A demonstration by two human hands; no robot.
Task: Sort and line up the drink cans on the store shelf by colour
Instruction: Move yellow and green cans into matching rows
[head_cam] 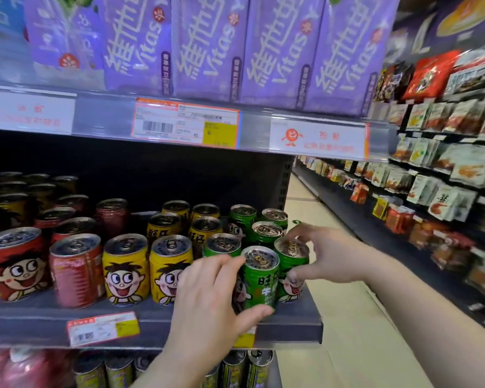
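Shelf [151, 317]: yellow cans [125, 271] beside hands

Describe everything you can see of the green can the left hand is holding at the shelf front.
The green can is a short metal drink can with a silver top and pull tab, green label with white and yellow characters. It stands upright at the front edge of the shelf, beside another green can held by the right hand. The left hand grips it, fingers at its top rim, thumb near its base.
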